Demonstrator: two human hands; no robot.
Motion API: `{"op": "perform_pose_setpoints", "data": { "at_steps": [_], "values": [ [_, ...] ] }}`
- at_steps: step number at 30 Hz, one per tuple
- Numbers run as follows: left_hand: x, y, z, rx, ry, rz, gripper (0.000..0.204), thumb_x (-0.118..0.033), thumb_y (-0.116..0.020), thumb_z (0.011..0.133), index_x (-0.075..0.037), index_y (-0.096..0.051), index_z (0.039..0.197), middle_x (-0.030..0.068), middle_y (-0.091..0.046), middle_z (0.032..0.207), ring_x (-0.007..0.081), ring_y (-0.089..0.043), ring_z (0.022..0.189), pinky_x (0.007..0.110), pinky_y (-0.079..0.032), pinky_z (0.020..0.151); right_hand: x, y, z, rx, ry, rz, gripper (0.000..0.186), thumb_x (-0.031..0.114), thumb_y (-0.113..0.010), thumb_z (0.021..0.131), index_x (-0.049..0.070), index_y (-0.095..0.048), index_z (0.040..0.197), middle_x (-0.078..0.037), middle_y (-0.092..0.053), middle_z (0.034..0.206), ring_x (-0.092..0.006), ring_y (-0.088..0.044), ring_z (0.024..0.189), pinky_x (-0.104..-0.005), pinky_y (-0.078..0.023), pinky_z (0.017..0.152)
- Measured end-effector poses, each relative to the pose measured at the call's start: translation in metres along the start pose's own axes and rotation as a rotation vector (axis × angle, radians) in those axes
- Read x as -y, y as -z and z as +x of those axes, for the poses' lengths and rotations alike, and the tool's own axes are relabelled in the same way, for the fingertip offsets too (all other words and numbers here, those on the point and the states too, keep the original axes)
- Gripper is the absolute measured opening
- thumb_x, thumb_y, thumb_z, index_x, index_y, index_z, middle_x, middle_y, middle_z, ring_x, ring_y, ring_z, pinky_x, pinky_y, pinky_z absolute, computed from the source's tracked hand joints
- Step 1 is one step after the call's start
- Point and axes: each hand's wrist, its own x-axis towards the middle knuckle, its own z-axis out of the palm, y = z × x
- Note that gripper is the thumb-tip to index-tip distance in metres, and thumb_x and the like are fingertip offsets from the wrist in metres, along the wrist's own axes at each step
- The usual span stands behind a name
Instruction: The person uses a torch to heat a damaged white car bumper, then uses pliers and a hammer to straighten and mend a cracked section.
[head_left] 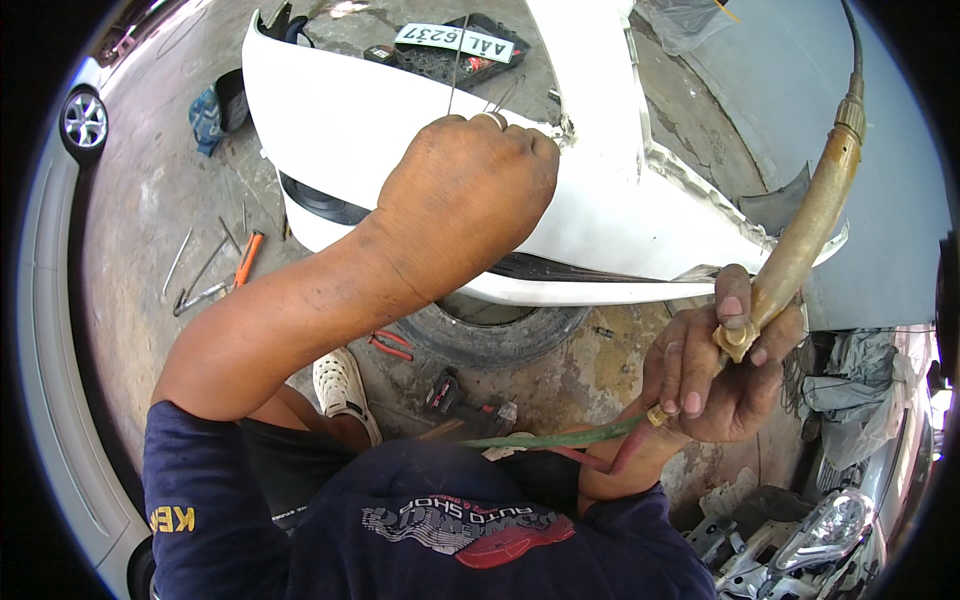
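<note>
My left hand (468,183) is closed on thin metal rods (455,85) above the white plastic car bumper (350,115); its fingertips are hidden behind the knuckles. My right hand (700,370) grips a brass-coloured torch handle (810,210) near its valve fittings, with the torch angled up to the upper right and a dark cable or thin tube rising from its end. A green hose (560,438) and a red hose (625,460) run from below the handle. The bumper rests over a tyre (520,345), with a cracked, rough edge at the right.
Loose tools, including an orange-handled one (250,255), red pliers (390,343) and a drill (460,410), lie on the floor (140,300). A black tray (470,65) with a plate is behind. A silver car (75,340) stands left; headlamp parts (820,530) lie lower right.
</note>
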Motion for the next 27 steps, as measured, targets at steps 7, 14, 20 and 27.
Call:
{"op": "perform_pose_setpoints", "data": {
  "at_steps": [7,14,20,27],
  "values": [
    [-0.001,-0.002,0.001,0.029,0.004,0.000,0.010,-0.004,-0.067,0.087,-0.003,-0.066,0.098,0.0113,-0.071,0.085,0.0289,-0.073,0.082,0.043,-0.059,0.072,-0.002,-0.001,-0.001,-0.028,0.012,-0.003,0.026,0.025,-0.057,0.109,0.011,-0.037,0.102,-0.039,-0.050,0.131,-0.0182,-0.065,0.049,-0.0222,-0.051,0.033],
    [0.002,0.004,-0.002,0.045,0.000,-0.013,0.015,-0.003,-0.066,0.087,-0.002,-0.067,0.102,0.0119,-0.071,0.085,0.0296,-0.073,0.083,0.043,-0.059,0.072,-0.002,-0.001,0.001,-0.043,0.028,-0.011,0.026,0.026,-0.057,0.109,0.011,-0.037,0.103,-0.039,-0.051,0.127,-0.0179,-0.064,0.048,-0.0210,-0.050,0.032],
    [0.006,0.011,-0.012,0.037,-0.009,-0.015,0.032,-0.001,-0.065,0.086,0.000,-0.069,0.118,0.0105,-0.074,0.091,0.0301,-0.072,0.083,0.043,-0.058,0.072,-0.001,0.000,0.004,-0.035,0.020,-0.020,0.025,0.026,-0.057,0.109,0.011,-0.037,0.103,-0.037,-0.051,0.128,-0.0174,-0.065,0.050,-0.0211,-0.051,0.033],
    [0.007,0.030,-0.028,0.026,0.022,-0.015,0.038,0.000,-0.066,0.085,-0.001,-0.070,0.123,0.0096,-0.077,0.101,0.0290,-0.073,0.085,0.041,-0.059,0.074,-0.001,-0.002,0.006,-0.031,0.009,-0.023,0.025,0.025,-0.057,0.110,0.011,-0.037,0.104,-0.036,-0.050,0.130,-0.0168,-0.066,0.052,-0.0213,-0.052,0.034]
  ]
}}
